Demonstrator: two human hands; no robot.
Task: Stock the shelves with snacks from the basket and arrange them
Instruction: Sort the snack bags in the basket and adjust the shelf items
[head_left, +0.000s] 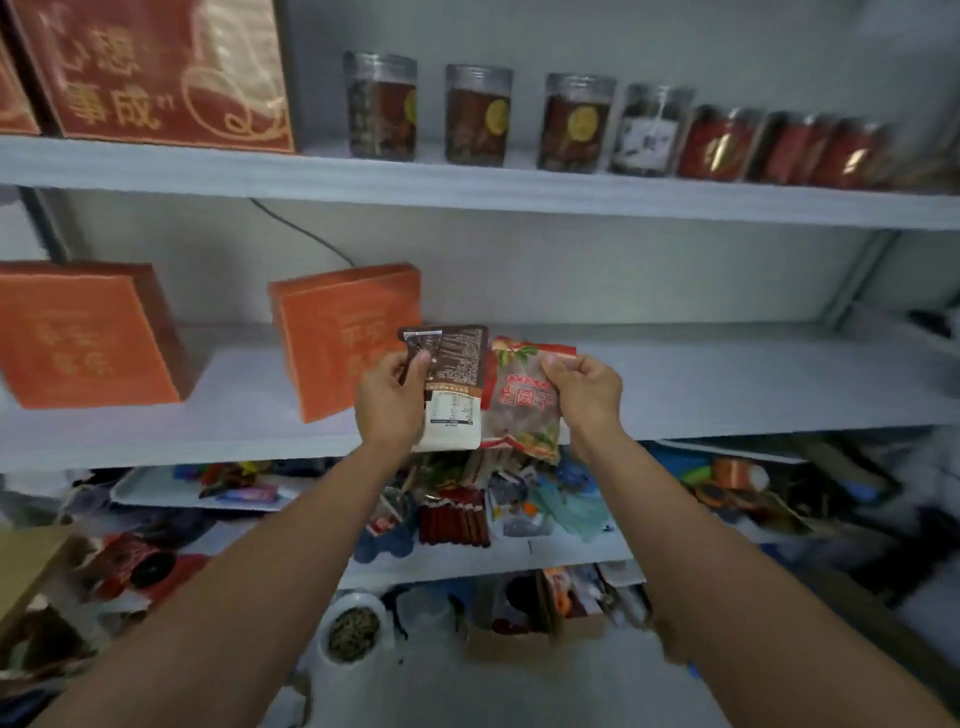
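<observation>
Snack packets at frame centre: left hand (390, 396) pinches the brown packet (453, 384), right hand (587, 391) pinches the red packet (522, 405), both held upright before the middle shelf (727, 384), probably for standing there.

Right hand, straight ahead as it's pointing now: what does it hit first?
Nothing obvious: the right hand, gripping the red snack bag, faces a bare stretch of middle shelf; likely the back wall first, though depth is unclear.

I note glossy brown packet (454, 382), shiny part-clear red packet (522, 415), matt card orange box (332, 343), clear plastic jars (382, 106), smooth shelf (727, 384).
</observation>
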